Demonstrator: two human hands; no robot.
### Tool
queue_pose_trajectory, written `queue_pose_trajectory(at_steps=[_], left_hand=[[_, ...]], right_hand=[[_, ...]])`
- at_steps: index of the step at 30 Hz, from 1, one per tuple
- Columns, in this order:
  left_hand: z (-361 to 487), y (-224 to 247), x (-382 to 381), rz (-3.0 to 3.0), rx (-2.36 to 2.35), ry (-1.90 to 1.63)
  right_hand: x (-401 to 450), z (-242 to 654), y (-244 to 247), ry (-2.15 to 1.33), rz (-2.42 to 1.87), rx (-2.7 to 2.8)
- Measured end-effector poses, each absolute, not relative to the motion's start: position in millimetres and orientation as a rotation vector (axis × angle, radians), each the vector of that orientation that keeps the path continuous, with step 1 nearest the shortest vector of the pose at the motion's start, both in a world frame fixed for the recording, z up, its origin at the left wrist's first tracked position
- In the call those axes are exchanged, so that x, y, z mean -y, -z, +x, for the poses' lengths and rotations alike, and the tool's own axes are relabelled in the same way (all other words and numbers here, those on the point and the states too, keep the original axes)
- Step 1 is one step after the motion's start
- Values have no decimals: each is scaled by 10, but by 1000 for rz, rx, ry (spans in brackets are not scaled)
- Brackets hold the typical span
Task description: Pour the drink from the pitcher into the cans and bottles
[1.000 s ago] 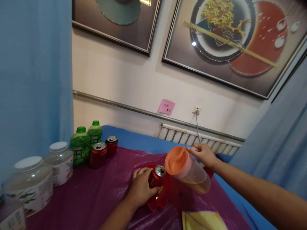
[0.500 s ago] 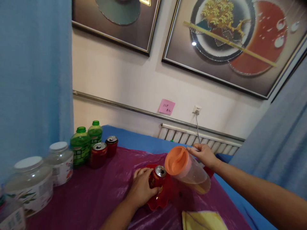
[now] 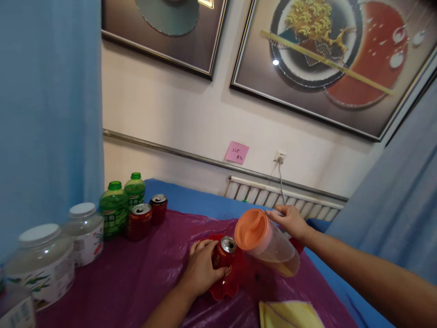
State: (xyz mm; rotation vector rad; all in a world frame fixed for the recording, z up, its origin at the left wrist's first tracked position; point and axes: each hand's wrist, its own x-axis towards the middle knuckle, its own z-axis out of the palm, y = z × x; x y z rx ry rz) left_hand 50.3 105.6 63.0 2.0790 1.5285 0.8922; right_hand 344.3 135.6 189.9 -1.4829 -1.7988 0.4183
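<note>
One red can [image 3: 224,256] is in or over a red dish [image 3: 225,290], the left hand [image 3: 202,266] clamped around it, apparently for steadiness. The right hand [image 3: 292,221] is closed on a pitcher [image 3: 278,256], held tilted, presumably to bring its orange lid [image 3: 251,229] near the can's opening.

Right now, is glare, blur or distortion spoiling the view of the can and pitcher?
Head view: not badly; the can and pitcher have readable outlines, though fine print is soft. Head view: a small white glare spot on the large framed picture, shiny highlights on the purple sheet. Head view: tilted, with the wall rail sloping down rightward; both curtains look soft.
</note>
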Motion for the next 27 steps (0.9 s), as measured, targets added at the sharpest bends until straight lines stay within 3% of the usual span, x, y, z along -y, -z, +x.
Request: queue_pose_trajectory(at_steps=[27], left_hand=[[504, -629, -1057, 2067, -1524, -873]], right_hand=[[-1364, 3471, -1913, -377, -1510, 1819]])
